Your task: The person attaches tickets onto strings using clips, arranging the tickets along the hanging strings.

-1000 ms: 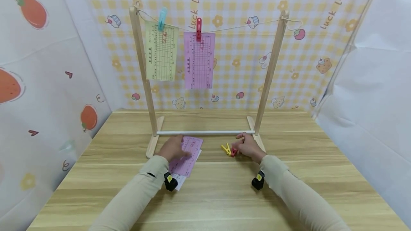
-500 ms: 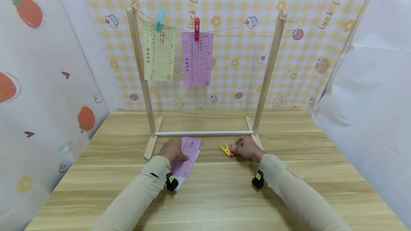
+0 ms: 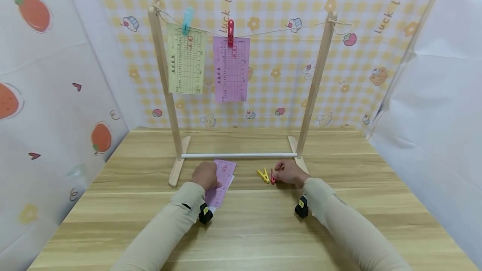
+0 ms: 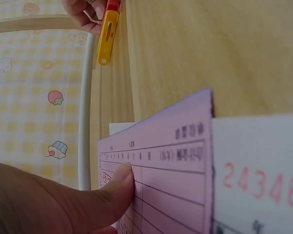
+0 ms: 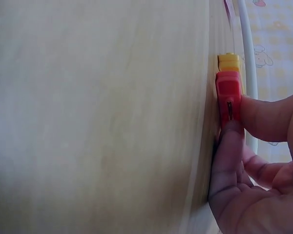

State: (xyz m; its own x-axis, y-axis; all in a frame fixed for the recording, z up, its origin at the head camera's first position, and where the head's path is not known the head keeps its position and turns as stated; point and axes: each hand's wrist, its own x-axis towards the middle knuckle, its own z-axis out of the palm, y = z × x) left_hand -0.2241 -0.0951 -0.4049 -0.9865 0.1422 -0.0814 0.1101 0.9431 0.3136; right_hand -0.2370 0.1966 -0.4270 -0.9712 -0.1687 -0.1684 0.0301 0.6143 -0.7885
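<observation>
My left hand (image 3: 205, 175) pinches the long side of a pink printed slip (image 3: 224, 174), its thumb lying on the printed face in the left wrist view. Beneath that slip is a white slip (image 4: 256, 156) with red digits. My right hand (image 3: 289, 172) holds a small red clothespin (image 5: 228, 92) between thumb and finger, close over the table. Just left of it lies a yellow clothespin (image 3: 263, 175). On the string above hang a yellow slip (image 3: 186, 62) under a blue clothespin (image 3: 187, 22) and another pink slip (image 3: 231, 70) under a red clothespin (image 3: 230, 32).
A wooden stand with a left post (image 3: 165, 83) and a right post (image 3: 316, 83) carries the string (image 3: 286, 30). Its white crossbar (image 3: 241, 155) runs low behind both hands. Checked cloth (image 3: 278, 91) covers the back wall.
My left hand has closed its thumb and fingers onto the pink slip's edge. The right fingers have taken hold of the red clothespin, which now stands slightly apart from the yellow one.
</observation>
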